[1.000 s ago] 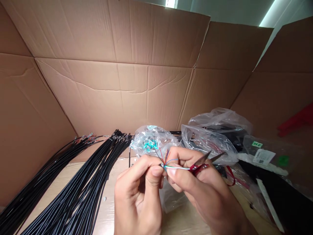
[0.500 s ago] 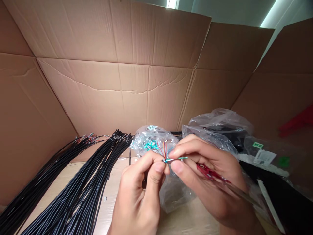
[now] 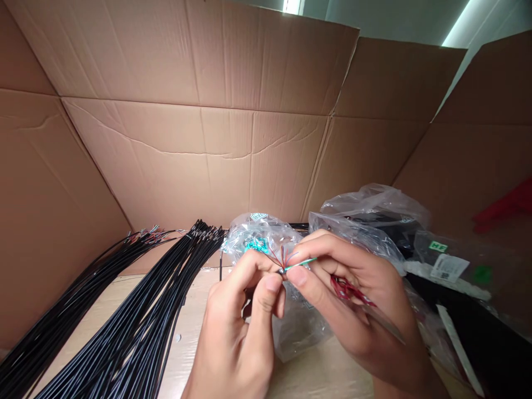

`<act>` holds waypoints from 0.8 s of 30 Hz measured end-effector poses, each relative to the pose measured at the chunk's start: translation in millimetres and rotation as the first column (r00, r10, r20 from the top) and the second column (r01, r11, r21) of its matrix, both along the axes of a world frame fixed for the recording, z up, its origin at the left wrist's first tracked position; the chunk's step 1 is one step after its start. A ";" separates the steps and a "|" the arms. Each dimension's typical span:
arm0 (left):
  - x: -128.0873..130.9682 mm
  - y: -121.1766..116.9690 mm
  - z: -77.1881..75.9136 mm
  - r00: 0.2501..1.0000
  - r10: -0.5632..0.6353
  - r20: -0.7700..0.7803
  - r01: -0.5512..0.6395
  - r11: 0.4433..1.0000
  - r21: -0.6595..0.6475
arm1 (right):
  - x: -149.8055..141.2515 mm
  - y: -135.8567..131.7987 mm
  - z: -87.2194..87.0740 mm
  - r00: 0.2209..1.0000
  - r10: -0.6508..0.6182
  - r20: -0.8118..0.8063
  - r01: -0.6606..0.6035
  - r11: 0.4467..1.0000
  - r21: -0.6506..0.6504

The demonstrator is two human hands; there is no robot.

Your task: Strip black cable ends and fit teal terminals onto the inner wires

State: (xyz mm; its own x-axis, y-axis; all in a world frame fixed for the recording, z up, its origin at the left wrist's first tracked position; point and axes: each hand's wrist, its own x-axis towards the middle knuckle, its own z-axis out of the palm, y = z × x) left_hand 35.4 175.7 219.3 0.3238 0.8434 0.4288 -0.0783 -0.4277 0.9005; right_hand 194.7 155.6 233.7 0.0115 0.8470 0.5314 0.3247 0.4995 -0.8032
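Note:
My left hand (image 3: 236,327) pinches the end of a black cable (image 3: 281,272) between thumb and forefinger; most of the cable is hidden in the hand. Thin coloured wires (image 3: 284,256), reddish, blue and others, fan upward from that end. A green and a white wire (image 3: 306,261) run off to the right, where the thumb and forefinger of my right hand (image 3: 353,318) close on them. In the same right palm lies a pair of red-handled scissors (image 3: 351,292), the blade pointing back toward the wrist. Both hands are close together above the table.
Two bundles of black cables (image 3: 137,316) lie at left, some with stripped wire ends (image 3: 149,235). Behind my hands is a clear bag (image 3: 266,226) with turquoise pieces. More plastic bags (image 3: 374,202) and black material (image 3: 482,332) are at right. Cardboard walls (image 3: 199,133) enclose the table.
The scissors have swung round in my right hand, from blades pointing up and right to pointing back toward the wrist. My right fingers have shifted onto the green and white wires.

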 end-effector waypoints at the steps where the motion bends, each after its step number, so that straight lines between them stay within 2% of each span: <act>1: -0.6 0.2 1.2 1.000 -0.015 0.009 0.015 1.000 -0.023 | 1.1 0.6 -0.8 0.999 0.024 -0.027 -0.025 0.999 -0.045; 5: -4.0 2.1 7.6 0.994 -0.098 0.047 0.105 0.980 -0.172 | 5.6 6.1 -0.5 0.965 0.217 -0.149 -0.244 0.951 -0.189; 8: -5.3 3.8 10.7 0.979 -0.160 0.123 0.187 0.947 -0.261 | 6.6 9.5 1.7 0.908 0.339 -0.245 -0.386 0.904 -0.182; 12: -3.4 4.6 10.2 0.970 -0.164 0.180 0.210 0.939 -0.272 | 4.1 8.9 3.5 0.858 0.391 -0.334 -0.464 0.868 -0.175; 16: -1.0 3.5 7.3 0.981 -0.131 0.144 0.164 0.957 -0.241 | 2.8 5.5 2.8 0.868 0.367 -0.335 -0.449 0.869 -0.210; 19: -1.6 1.3 5.9 0.996 -0.072 0.045 0.080 0.977 -0.199 | 5.6 2.5 1.6 0.935 0.257 -0.245 -0.310 0.926 -0.214; 22: -4.1 -1.1 5.5 0.998 -0.001 -0.058 -0.006 0.992 -0.124 | 11.6 1.0 0.4 0.992 0.127 -0.027 -0.129 0.990 -0.065; 24: -5.9 -1.7 5.6 0.995 0.011 -0.098 -0.017 0.998 -0.060 | 16.2 1.2 0.2 0.990 0.101 0.096 -0.106 0.993 0.045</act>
